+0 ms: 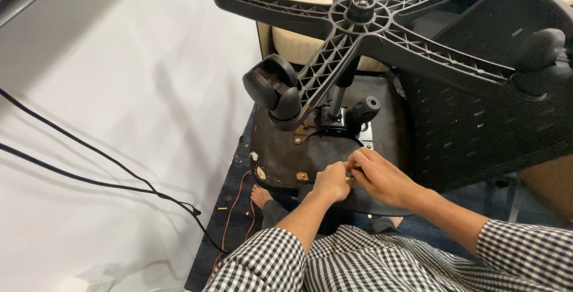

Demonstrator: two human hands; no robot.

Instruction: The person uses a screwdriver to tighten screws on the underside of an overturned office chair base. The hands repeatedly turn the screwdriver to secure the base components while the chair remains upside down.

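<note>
- The office chair lies upside down on the floor, its star base [358, 14] with castor wheels [271, 86] pointing up toward the camera.
- The left hand [332, 181] and the right hand [382, 175] meet at the near edge of the black seat underside [286, 148].
- Both hands are pinched on something small; I cannot tell what it is.
- Black cables [89, 166] lie to the left on the white sheet [119, 59].

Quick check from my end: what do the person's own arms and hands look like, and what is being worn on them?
Both hands are bare: no gloves, rings or watch can be seen on the left hand or the right hand. The forearms are uncovered. Each arm wears a black-and-white checked sleeve pushed up toward the elbow, in the same fabric as the garment below.
</note>
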